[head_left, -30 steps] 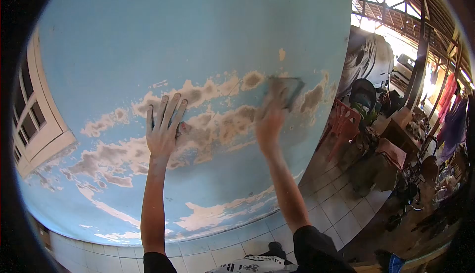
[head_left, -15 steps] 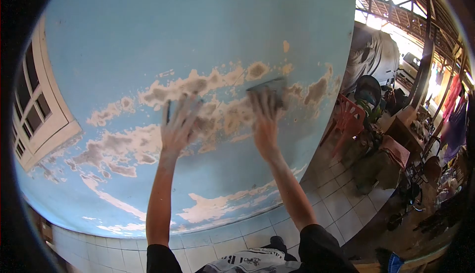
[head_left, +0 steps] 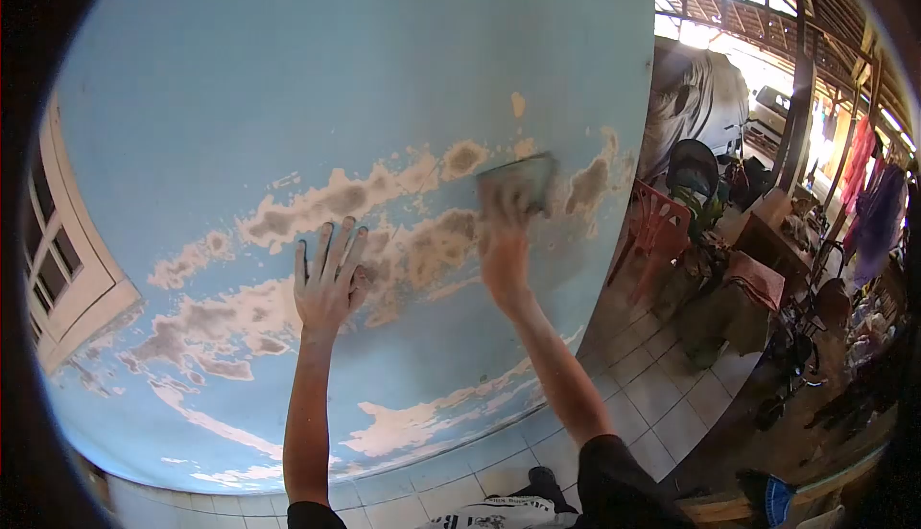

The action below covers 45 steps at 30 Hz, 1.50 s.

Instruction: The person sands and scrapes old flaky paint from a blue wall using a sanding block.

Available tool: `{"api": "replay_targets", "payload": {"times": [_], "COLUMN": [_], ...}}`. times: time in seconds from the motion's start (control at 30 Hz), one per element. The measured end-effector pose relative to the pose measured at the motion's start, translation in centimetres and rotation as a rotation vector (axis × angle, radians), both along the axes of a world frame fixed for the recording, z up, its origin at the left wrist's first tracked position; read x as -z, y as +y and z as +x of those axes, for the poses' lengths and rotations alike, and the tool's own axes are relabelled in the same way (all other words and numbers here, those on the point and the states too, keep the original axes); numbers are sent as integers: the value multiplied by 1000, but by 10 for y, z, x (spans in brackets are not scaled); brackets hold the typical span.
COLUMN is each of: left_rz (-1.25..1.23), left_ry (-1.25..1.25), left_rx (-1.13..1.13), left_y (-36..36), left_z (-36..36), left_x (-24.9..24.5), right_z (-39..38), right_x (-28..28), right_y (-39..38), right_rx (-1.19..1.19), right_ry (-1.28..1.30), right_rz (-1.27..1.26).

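A light blue wall (head_left: 413,59) fills most of the head view, with flaked cream and grey patches across its middle. My left hand (head_left: 328,278) lies open on the wall at the patches, fingers spread and nothing held. To its right, my right hand (head_left: 506,246) presses a dark, greenish-grey sheet of sandpaper (head_left: 513,182) flat to the wall. Motion blurs the right fingers, which cover the sheet's lower part. Its upper edge shows above the fingertips, near a small bare spot (head_left: 518,104).
A white-framed window (head_left: 91,308) is at the left. White floor tiles (head_left: 628,409) run below the wall. Past the wall's right edge stand a red plastic chair (head_left: 662,232), a covered vehicle (head_left: 698,97) and piled household items. A blue-bristled brush (head_left: 775,500) is at the lower right.
The view has turned a little, so the wall shifts left and down in it. My right hand and the sandpaper have slid right and slightly up along the wall. My left hand stays open.
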<state>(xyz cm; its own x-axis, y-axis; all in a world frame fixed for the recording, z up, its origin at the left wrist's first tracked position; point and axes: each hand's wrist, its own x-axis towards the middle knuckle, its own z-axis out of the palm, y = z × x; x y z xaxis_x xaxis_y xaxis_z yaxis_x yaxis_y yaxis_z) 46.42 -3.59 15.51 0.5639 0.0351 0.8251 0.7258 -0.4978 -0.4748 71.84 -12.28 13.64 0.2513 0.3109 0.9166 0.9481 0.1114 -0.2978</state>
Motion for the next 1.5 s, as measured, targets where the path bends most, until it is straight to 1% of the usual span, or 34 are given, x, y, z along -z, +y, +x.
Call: {"api": "replay_targets", "payload": {"times": [0.03, 0.1, 0.13, 0.2, 0.23, 0.3, 0.33, 0.4, 0.43, 0.5, 0.53, 0.6, 0.73, 0.83, 0.9, 0.93, 1.0, 1.03, 1.1, 1.13, 1.2, 1.23, 1.3, 1.33, 1.4, 1.43, 1.5], "left_rz": [0, 24, 21, 18, 20, 20, 25, 35, 28, 12, 15, -12, -1, -2, 35, 29, -5, -7, 23, 23, 30, 23, 45, 41, 73, 73, 59], "left_ry": [3, -19, -11, -15, -18, -16, -17, -7, -5, -6, -14, 2, 0, -4, -28, -30, -10, -9, -5, -3, -37, -33, -37, -30, -37, -31, -35], "left_rx": [3, 32, 36, 3, 8, -9, -9, -7, -14, -9, -17, 2, 9, 21, 12, 16, 37, 42, 34, 34, 7, 10, 2, 5, 8, 12, -1], "left_y": [1, 2, 2, 2, 3, 2, 3, 2, 0, -1, -1, -1, -3, -2, 0, -1, -3, -2, 0, -1, -3, -3, -1, -2, 0, 0, -1], "left_z": [0, 1, 0, 1, 3, 2, 2, 1, 0, 1, 2, 1, 1, 0, 1, 1, 1, 1, 0, 0, 2, 2, 2, 1, 2, 1, 2], "left_x": [1, 1, 2, 1, 0, 2, 1, 2, 3, 0, -1, -1, -1, -4, -2, -1, -3, -2, -2, -2, -2, -2, -2, 0, -1, 0, -1], "right_z": [8, 36, 43, 57, 48, 19, 21, 28, 32, 42, 36, 14, -1, 9, 16, 9, -10, -8, -3, 6, 29, 24, 10, 11, 25, 32, 54], "right_x": [3, 6, -5, -31, -30, -17, -17, -15, -19, -38, -35, -17, -15, -42, -61, -54, -32, -25, -17, -29, -61, -60, -47, -40, -37, -45, -74], "right_y": [1, 4, -1, -8, -8, -6, -6, -12, -14, -6, -3, 2, 4, 17, 22, 23, 26, 24, 24, 25, 32, 30, 26, 20, 9, 7, 11], "right_rx": [3, 179, 181, -334, -329, 98, 98, 134, 126, -60, -69, 27, 20, 19, -34, -30, 131, 136, 210, 210, -118, -114, -50, -46, 322, 326, -8], "right_ry": [3, -405, -397, 358, 354, -106, -106, -277, -276, 138, 130, 6, -104, -53, 156, 155, -14, -13, -341, -338, 144, 147, 26, 33, -393, -388, 164], "right_rz": [0, -46, -50, 187, 189, -64, -59, -104, -110, 159, 161, 42, 50, 132, 214, 208, 75, 73, 70, 69, 347, 340, 306, 302, 80, 78, 351]}}
